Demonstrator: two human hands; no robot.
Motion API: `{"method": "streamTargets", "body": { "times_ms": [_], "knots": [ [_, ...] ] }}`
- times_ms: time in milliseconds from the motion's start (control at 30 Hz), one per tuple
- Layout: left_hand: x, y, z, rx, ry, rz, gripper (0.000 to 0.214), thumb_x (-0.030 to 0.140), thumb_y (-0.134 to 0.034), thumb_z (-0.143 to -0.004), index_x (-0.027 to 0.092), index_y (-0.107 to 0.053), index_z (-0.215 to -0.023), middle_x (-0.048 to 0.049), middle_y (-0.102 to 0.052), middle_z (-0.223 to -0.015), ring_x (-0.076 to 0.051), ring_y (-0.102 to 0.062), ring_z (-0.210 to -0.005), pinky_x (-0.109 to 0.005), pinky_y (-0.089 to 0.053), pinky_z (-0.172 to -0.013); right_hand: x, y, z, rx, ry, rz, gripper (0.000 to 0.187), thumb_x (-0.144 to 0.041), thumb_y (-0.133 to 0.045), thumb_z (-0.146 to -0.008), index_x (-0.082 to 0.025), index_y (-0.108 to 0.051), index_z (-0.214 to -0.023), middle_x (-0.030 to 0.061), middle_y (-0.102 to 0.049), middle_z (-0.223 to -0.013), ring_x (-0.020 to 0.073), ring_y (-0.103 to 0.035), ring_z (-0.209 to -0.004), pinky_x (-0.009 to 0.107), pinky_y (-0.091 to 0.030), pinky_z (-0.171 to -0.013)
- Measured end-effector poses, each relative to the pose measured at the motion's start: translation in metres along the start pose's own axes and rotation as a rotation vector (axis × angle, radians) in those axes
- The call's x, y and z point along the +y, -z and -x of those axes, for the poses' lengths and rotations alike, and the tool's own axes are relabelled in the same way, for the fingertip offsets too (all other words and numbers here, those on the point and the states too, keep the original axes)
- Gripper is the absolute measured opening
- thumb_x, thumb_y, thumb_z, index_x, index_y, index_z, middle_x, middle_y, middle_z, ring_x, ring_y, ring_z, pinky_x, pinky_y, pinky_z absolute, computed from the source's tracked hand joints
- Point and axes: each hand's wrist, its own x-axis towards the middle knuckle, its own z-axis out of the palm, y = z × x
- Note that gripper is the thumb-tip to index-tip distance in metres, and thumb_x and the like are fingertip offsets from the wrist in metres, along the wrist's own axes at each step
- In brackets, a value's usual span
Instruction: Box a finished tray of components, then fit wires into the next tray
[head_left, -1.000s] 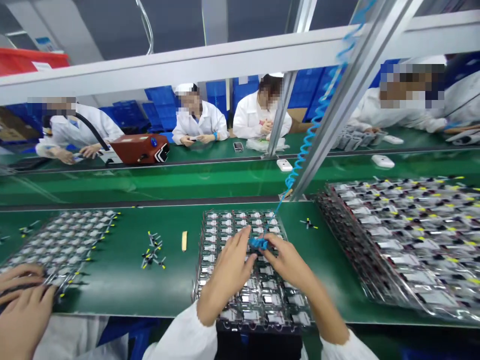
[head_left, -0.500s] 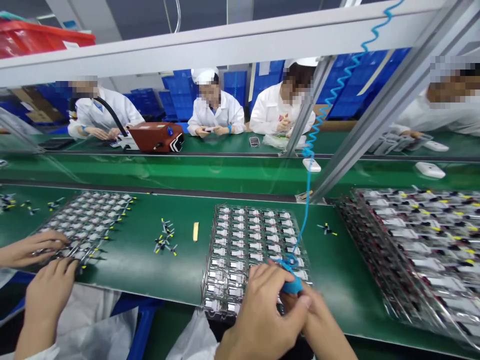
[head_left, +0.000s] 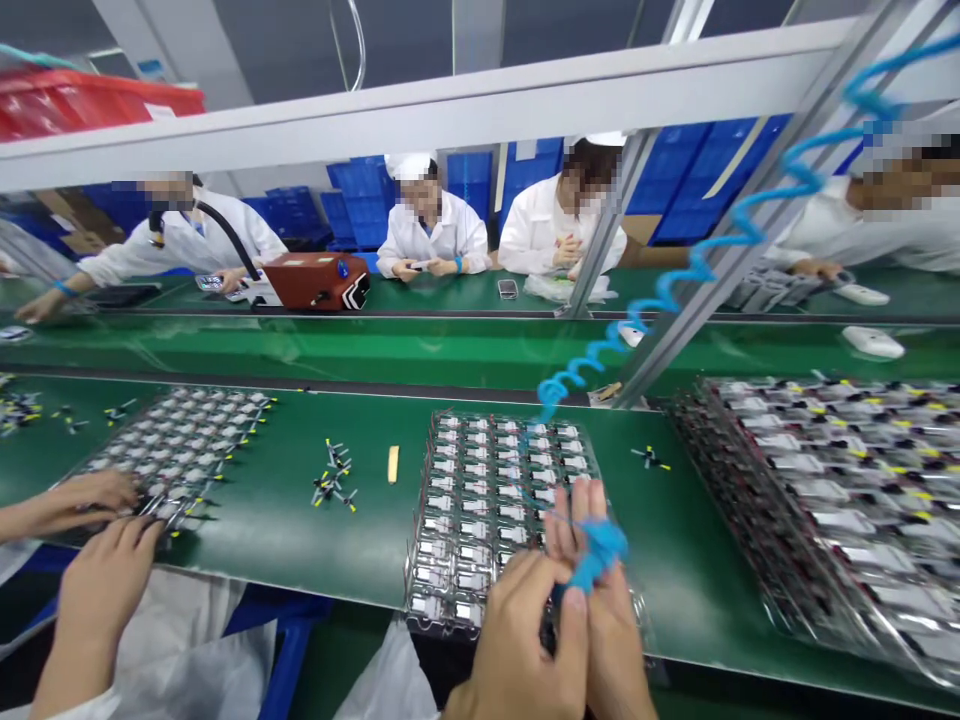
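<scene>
Pinching a blue strap (head_left: pixel 600 548) against its upright fingers, the right hand (head_left: pixel 611 625) formed a tight grip low in the centre of the frame, while the left hand (head_left: pixel 521 635) pressed close beside it, its fingers curled so that their hold could not be made out. The strap's clasp or end was buried in the bunched blue, and the bottom edge of the frame cut off both wrists. A thin blue strand ran up from the strap to a coiled blue cord (head_left: pixel 637 330), which looped toward the upper right past an aluminium upright (head_left: pixel 705 290). Holding the strap above the hands seemed to keep it off the rows of small flat silver-white packs (head_left: pixel 480 480) just beyond, laid in a tight grid on the green table (head_left: pixel 247 555). Larger grids lay at right (head_left: pixel 817 480) and left (head_left: pixel 172 450), their contents too small to identify. A co-worker's hand (head_left: pixel 97 595) worked at the left grid, near a wooden stick (head_left: pixel 393 464) and loose wired pieces (head_left: pixel 334 483).
</scene>
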Motion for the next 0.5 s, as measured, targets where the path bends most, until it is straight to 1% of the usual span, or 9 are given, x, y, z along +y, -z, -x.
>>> {"method": "streamTargets", "body": {
  "times_ms": [67, 133, 167, 233, 300, 367, 400, 433, 500],
  "knots": [
    [0.006, 0.016, 0.0, -0.029, -0.059, -0.06, 0.022, 0.03, -0.048, -0.1, 0.023, -0.059, -0.082, -0.0051, -0.066, -0.079, -0.018, -0.065, -0.078, -0.033, -0.055, -0.066, 0.009, -0.006, -0.012, 0.013, 0.114, 0.122, 0.097, -0.045, -0.071, -0.084, -0.042, -0.015, -0.162, -0.005, -0.002, -0.173, 0.025, -0.009, -0.158, 0.05, -0.01, -0.129],
    [0.002, 0.055, -0.001, -0.021, -0.087, -0.094, 0.025, 0.036, -0.048, -0.101, 0.024, -0.061, -0.084, -0.0059, -0.065, -0.076, -0.018, -0.067, -0.078, -0.034, -0.055, -0.062, 0.005, -0.01, -0.027, 0.098, 0.117, 0.206, 0.108, -0.049, -0.071, -0.083, -0.04, 0.001, -0.163, 0.0007, 0.01, -0.172, 0.0288, -0.007, -0.158, 0.057, -0.012, -0.127],
    [-0.005, 0.085, 0.0, -0.001, -0.092, -0.103, 0.029, 0.036, -0.042, -0.103, 0.024, -0.061, -0.085, -0.0061, -0.064, -0.074, -0.018, -0.068, -0.077, -0.033, -0.054, -0.06, -0.002, -0.012, -0.034, 0.146, 0.11, 0.211, 0.105, -0.05, -0.069, -0.085, -0.04, 0.001, -0.162, 0.0046, 0.005, -0.173, 0.0308, -0.015, -0.157, 0.061, -0.02, -0.125],
    [-0.03, 0.16, 0.005, 0.055, -0.102, -0.127, 0.04, 0.022, -0.02, -0.106, 0.019, -0.059, -0.096, -0.0058, -0.058, -0.071, -0.012, -0.069, -0.077, -0.029, -0.047, -0.059, -0.022, -0.015, -0.043, 0.217, 0.192, 0.18, 0.076, -0.049, -0.058, -0.094, -0.039, -0.018, -0.158, 0.0099, -0.027, -0.166, 0.0309, -0.041, -0.146, 0.062, -0.041, -0.114],
    [-0.065, 0.237, 0.014, 0.135, -0.196, -0.232, 0.029, 0.029, -0.037, -0.101, 0.03, -0.064, -0.089, -0.0007, -0.051, -0.061, -0.017, -0.071, -0.073, -0.022, -0.042, -0.045, -0.043, -0.021, -0.046, 0.272, 0.507, 0.217, 0.042, -0.037, -0.049, -0.101, -0.033, -0.046, -0.143, 0.008, -0.061, -0.134, 0.0254, -0.063, -0.123, 0.057, -0.052, -0.105],
    [-0.094, 0.29, 0.023, 0.433, -0.317, -0.428, 0.016, 0.031, -0.055, -0.094, 0.039, -0.068, -0.088, -0.0006, -0.045, -0.059, -0.019, -0.069, -0.074, -0.023, -0.03, -0.033, -0.058, -0.03, -0.045, 0.226, 0.939, 0.442, 0.029, -0.02, -0.051, -0.099, -0.029, -0.062, -0.125, 0.0025, -0.069, -0.102, 0.0205, -0.069, -0.102, 0.05, -0.054, -0.102],
    [-0.101, 0.3, 0.025, 0.502, -0.341, -0.481, 0.018, 0.031, -0.055, -0.093, 0.042, -0.07, -0.091, -0.0015, -0.046, -0.06, -0.02, -0.069, -0.077, -0.024, -0.03, -0.032, -0.062, -0.035, -0.044, 0.12, 1.095, 0.601, 0.031, -0.013, -0.052, -0.096, -0.029, -0.065, -0.119, 0.0012, -0.069, -0.094, 0.0194, -0.069, -0.095, 0.046, -0.054, -0.1],
    [-0.101, 0.297, 0.025, 0.46, -0.361, -0.49, 0.021, 0.032, -0.052, -0.095, 0.043, -0.07, -0.094, -0.0022, -0.049, -0.061, -0.02, -0.069, -0.08, -0.025, -0.035, -0.034, -0.064, -0.041, -0.043, -0.046, 1.174, 0.755, 0.033, -0.008, -0.052, -0.094, -0.028, -0.067, -0.115, 0.0009, -0.07, -0.089, 0.0192, -0.069, -0.09, 0.044, -0.054, -0.097],
    [-0.087, 0.259, 0.021, 0.21, -0.361, -0.477, 0.023, 0.036, -0.049, -0.097, 0.041, -0.072, -0.097, -0.0047, -0.061, -0.072, -0.022, -0.071, -0.09, -0.028, -0.05, -0.047, -0.064, -0.051, -0.043, -0.427, 1.113, 0.936, 0.035, -0.007, -0.048, -0.093, -0.027, -0.071, -0.111, 0.0026, -0.072, -0.085, 0.0205, -0.069, -0.084, 0.044, -0.055, -0.092]
  ]
}}
